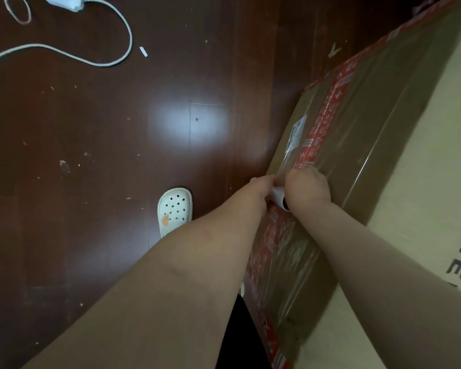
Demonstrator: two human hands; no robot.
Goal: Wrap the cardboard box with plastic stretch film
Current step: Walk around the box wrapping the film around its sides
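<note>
Head view, looking down along both forearms: the cardboard box (370, 115) stands on the dark wooden floor (91, 155) at the right, its brown side face crossed by red printed tape (328, 115). Both hands meet low against that face. The left hand (261, 186) and the right hand (306, 189) each have a closed grip on the roll of stretch film (278, 197), one at either end. The roll is touching the cardboard or just beside it (which of the two cannot be told). Between the roll and the person, wrinkled shiny film (290, 251) already lies over the side face. Beyond the hands a faint sheen may be film too, but that is unsure. By my judgement the wrapping is under way but not far along. One stretch of one side is covered. The rest of this face, the pale top (423, 155) and the hidden sides are left to cover. A white slipper (175, 209) is on the floor near the left forearm, and a white cable (104, 62) lies well apart from the box.
</note>
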